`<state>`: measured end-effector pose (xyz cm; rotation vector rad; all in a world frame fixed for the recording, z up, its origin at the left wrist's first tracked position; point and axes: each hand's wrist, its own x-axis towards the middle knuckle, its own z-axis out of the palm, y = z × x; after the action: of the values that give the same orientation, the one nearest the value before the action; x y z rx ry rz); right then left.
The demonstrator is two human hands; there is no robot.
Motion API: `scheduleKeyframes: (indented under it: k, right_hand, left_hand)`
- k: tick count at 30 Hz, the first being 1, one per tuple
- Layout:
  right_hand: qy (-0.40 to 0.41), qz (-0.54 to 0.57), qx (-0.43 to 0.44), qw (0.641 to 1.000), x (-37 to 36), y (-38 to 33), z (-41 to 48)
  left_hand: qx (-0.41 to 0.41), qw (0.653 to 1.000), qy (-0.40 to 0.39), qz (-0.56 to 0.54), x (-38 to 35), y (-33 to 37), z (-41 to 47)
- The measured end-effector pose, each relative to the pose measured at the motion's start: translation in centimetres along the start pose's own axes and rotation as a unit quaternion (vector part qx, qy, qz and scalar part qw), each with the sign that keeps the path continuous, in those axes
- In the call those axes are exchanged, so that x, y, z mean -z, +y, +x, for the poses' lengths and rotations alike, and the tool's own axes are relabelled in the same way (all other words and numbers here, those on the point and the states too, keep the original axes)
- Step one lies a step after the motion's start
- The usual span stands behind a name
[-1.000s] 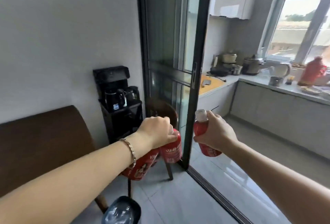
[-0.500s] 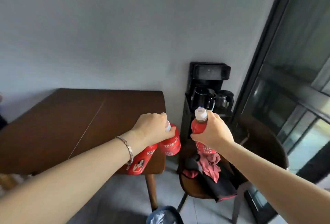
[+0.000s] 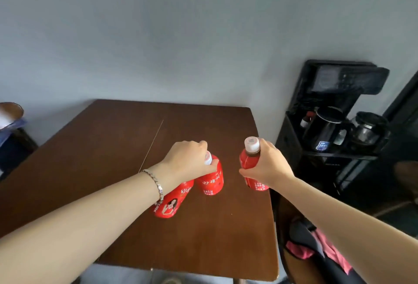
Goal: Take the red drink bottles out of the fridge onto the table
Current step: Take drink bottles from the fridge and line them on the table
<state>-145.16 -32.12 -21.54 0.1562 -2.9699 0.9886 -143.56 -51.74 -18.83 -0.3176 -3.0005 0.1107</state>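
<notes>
**Three red bottles being held over the table, set-down in hand**

Nearest, below and right of the right grip, pink and black clothes are lying heaped just off the table's edge. The table is being faced from its near side, with bare brown wood beneath both grips.

Left hand, bracelet at the wrist: two bottles are being held together by their necks, the fingers curled over the caps. A tilted bottle is hanging under the wrist, slanting back beneath the forearm. An upright bottle is hanging just beyond it, the two touching. Whether either base is meeting the wood cannot be told.

Right hand: a third bottle is being gripped round its shoulder, upright, with the cap clear above the thumb, just inside the table's right edge.

Judgement: the bottles are being readied for setting down. The third bottle would be better carried inward, towards the left grip, before release, since the edge is close. The double grip is judged the main risk. The tilted bottle should be righted and grounded first, and the fingers loosened only once both bases are bearing.

Beyond the right grip, a black drinks machine with a kettle is standing against the wall, well apart.
</notes>
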Motion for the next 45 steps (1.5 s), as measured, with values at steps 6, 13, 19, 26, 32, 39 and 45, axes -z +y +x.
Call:
scheduleKeyframes:
  k: [6, 13, 19, 26, 32, 39, 45]
  right_hand:
    - [0.041, 0.034, -0.079, 0.995, -6.5, -2.2, 9.4]
    - [0.083, 0.074, -0.188, 0.976, -10.8, 0.4, 18.2]
    - [0.083, 0.083, -0.207, 0.971, -11.9, 4.5, 27.9]
    - [0.096, 0.125, -0.164, 0.974, -14.4, 9.5, 40.8]
    - [0.023, 0.125, -0.165, 0.978, -16.3, 12.0, 43.1]
    - [-0.03, 0.133, -0.184, 0.973, -16.5, 13.2, 43.1]
    - [0.021, 0.172, -0.212, 0.962, -17.1, 12.1, 42.4]
  left_hand:
    - [-0.073, 0.997, -0.021, -0.019, -4.3, -7.8, 9.0]
    - [-0.112, 0.99, -0.042, -0.07, -10.6, -11.8, 19.8]
    - [-0.122, 0.99, -0.045, -0.057, -14.2, -11.0, 29.3]
    - [-0.144, 0.988, -0.026, -0.041, -18.7, -9.7, 39.5]
    - [-0.139, 0.988, -0.066, -0.013, -21.3, -10.2, 43.8]
    - [-0.129, 0.99, -0.063, 0.0, -22.5, -8.9, 46.5]
    - [-0.11, 0.99, -0.018, -0.086, -23.7, -9.1, 45.4]
